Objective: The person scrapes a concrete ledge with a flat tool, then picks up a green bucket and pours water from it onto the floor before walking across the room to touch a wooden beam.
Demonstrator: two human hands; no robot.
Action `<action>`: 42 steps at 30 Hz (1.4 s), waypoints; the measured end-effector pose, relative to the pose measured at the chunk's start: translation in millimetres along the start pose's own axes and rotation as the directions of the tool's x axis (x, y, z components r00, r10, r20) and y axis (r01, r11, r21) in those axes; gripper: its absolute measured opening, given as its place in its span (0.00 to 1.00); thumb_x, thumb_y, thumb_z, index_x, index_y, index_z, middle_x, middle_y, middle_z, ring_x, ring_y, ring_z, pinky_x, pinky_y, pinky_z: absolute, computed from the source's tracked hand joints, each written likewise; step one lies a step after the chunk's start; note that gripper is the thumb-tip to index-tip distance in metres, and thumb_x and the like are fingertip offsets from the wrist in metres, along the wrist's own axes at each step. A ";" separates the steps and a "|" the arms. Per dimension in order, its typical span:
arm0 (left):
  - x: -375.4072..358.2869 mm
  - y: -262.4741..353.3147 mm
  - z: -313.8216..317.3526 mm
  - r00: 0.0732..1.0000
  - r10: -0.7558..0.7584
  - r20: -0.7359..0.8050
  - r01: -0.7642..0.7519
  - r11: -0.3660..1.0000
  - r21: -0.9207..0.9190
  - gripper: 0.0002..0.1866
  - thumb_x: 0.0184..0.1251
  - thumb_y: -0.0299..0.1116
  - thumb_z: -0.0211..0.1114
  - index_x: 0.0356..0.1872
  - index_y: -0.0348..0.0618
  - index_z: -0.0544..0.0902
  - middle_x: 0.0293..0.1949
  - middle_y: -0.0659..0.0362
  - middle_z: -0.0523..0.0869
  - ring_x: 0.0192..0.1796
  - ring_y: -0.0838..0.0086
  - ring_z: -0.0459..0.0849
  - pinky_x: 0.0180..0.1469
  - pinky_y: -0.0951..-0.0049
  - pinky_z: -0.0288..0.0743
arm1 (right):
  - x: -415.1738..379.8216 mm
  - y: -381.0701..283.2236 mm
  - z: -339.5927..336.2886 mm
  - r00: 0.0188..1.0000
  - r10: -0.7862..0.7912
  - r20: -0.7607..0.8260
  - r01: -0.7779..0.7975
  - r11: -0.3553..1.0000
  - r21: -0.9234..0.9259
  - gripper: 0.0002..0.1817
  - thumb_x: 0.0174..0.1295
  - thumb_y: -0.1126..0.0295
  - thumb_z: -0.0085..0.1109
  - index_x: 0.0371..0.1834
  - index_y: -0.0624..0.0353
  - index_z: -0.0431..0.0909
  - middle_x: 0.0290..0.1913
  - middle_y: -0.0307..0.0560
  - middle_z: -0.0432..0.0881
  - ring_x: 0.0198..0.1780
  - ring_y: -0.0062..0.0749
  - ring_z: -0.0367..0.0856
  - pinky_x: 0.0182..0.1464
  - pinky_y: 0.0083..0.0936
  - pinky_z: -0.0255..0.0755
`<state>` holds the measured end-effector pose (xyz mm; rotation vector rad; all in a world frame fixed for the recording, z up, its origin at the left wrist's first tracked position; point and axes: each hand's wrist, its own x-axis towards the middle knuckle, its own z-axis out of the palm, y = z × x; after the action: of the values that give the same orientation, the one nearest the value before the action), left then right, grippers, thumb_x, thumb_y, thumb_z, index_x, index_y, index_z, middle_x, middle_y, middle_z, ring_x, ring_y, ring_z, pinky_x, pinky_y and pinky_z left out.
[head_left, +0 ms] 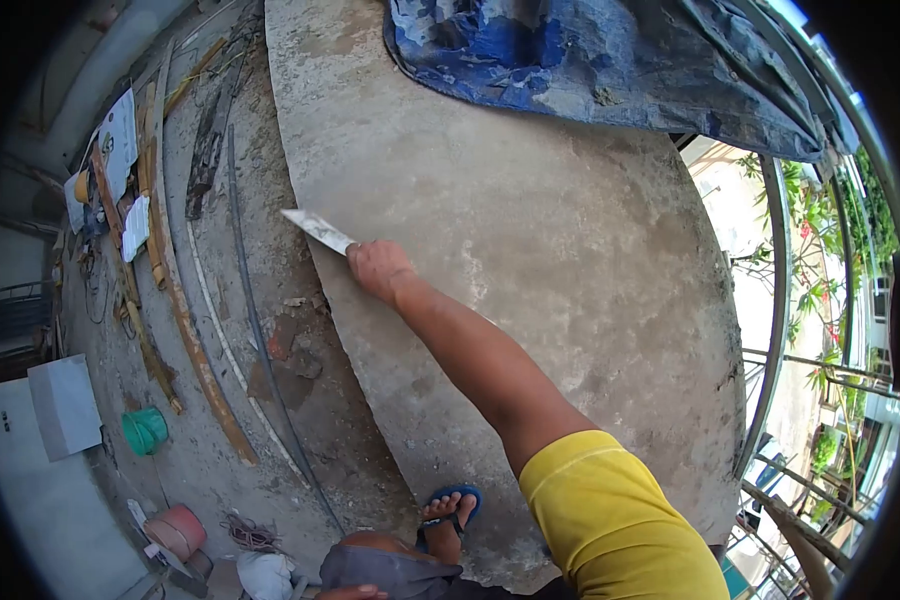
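Note:
My right hand (pixel 378 268) is closed round one end of a flat, pale strip with a slanted tip (pixel 315 230), smeared with grey. The strip points to the upper left, across the left edge of a raised concrete slab (pixel 530 270). Damp and pale blotches mark the slab's surface. At the bottom edge of the view, part of my left hand (pixel 353 593) lies on my bent knee, its fingers stretched out and most of it hidden. My foot in a blue sandal (pixel 450 510) rests at the slab's near edge.
A blue tarp (pixel 570 75) covers the slab's far end. Along the lower floor on the left lie wooden poles (pixel 195 350), a dark pipe (pixel 245 270), a green bucket (pixel 145 431) and a reddish bucket (pixel 177 530). Metal railing (pixel 776 270) runs along the right side.

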<state>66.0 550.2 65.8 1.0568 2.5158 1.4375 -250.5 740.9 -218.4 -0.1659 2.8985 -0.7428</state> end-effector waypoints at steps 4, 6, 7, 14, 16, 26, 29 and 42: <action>39.4 24.6 -10.5 0.943 -0.333 -0.013 0.329 0.927 0.182 0.15 0.60 0.27 0.66 0.48 0.39 0.78 0.42 0.52 0.83 0.49 0.57 0.80 0.51 0.58 0.77 | -45.0 -20.1 -0.7 0.993 -0.119 0.026 0.121 0.990 -0.077 0.14 0.67 0.68 0.43 0.52 0.56 0.74 0.34 0.51 0.85 0.37 0.45 0.86 0.38 0.41 0.79; 44.2 23.6 -25.5 0.911 -0.412 0.038 0.393 0.891 0.229 0.14 0.51 0.28 0.64 0.41 0.39 0.77 0.37 0.51 0.82 0.45 0.57 0.79 0.50 0.60 0.75 | -86.5 -6.7 -26.3 0.996 0.093 0.004 -0.092 0.995 -0.049 0.15 0.67 0.69 0.43 0.54 0.57 0.71 0.35 0.53 0.83 0.35 0.47 0.86 0.36 0.43 0.79; 40.6 21.8 -36.2 0.883 -0.467 0.045 0.452 0.872 0.190 0.15 0.50 0.26 0.65 0.42 0.38 0.78 0.39 0.51 0.81 0.46 0.57 0.79 0.50 0.61 0.75 | -109.1 6.8 -44.7 0.978 0.199 0.063 -0.195 0.979 -0.066 0.15 0.66 0.71 0.44 0.56 0.57 0.69 0.36 0.55 0.82 0.34 0.50 0.85 0.34 0.44 0.78; 41.8 39.5 -58.3 0.677 -0.719 0.157 0.720 0.691 0.063 0.21 0.52 0.29 0.71 0.49 0.37 0.79 0.50 0.50 0.78 0.54 0.55 0.78 0.56 0.60 0.73 | -352.9 49.3 -184.5 0.673 0.717 0.182 -0.660 0.693 -0.289 0.20 0.63 0.72 0.45 0.59 0.55 0.71 0.39 0.60 0.83 0.37 0.58 0.84 0.38 0.48 0.78; 50.5 40.3 -56.3 0.662 -0.723 0.198 0.713 0.689 0.129 0.21 0.53 0.30 0.72 0.49 0.37 0.78 0.51 0.50 0.77 0.56 0.55 0.76 0.58 0.60 0.72 | -409.3 40.5 -216.6 0.578 0.793 0.190 -0.732 0.607 -0.309 0.21 0.63 0.73 0.44 0.60 0.54 0.72 0.38 0.60 0.83 0.39 0.59 0.84 0.41 0.49 0.77; 249.8 -95.3 -19.1 0.330 -0.883 0.334 0.757 0.459 0.465 0.42 0.52 0.50 0.75 0.65 0.38 0.68 0.54 0.48 0.76 0.58 0.53 0.75 0.60 0.59 0.71 | -470.1 -22.4 -242.0 0.142 0.883 0.448 -0.932 0.271 -0.239 0.23 0.60 0.74 0.45 0.61 0.54 0.71 0.43 0.63 0.83 0.44 0.61 0.83 0.47 0.51 0.75; 355.9 -187.2 22.5 0.380 -0.878 0.290 0.706 0.478 0.523 0.50 0.49 0.55 0.76 0.68 0.36 0.64 0.55 0.47 0.76 0.58 0.55 0.75 0.60 0.58 0.71 | -411.3 0.3 -225.3 0.111 0.885 0.452 -0.967 0.201 -0.156 0.24 0.61 0.75 0.44 0.63 0.52 0.70 0.45 0.63 0.82 0.45 0.62 0.82 0.47 0.52 0.75; 797.3 -325.5 260.7 0.417 -0.904 0.098 0.585 0.350 0.732 0.46 0.61 0.62 0.62 0.65 0.28 0.63 0.37 0.45 0.88 0.41 0.64 0.88 0.50 0.63 0.78 | -247.1 217.6 -176.7 -0.060 0.964 0.259 -0.986 -0.097 0.133 0.22 0.57 0.76 0.49 0.57 0.54 0.64 0.48 0.60 0.77 0.46 0.63 0.78 0.45 0.53 0.73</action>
<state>-620.6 1101.9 -117.8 0.0167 2.4387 0.0204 -52.3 1048.7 -142.9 1.7871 1.7463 -0.6662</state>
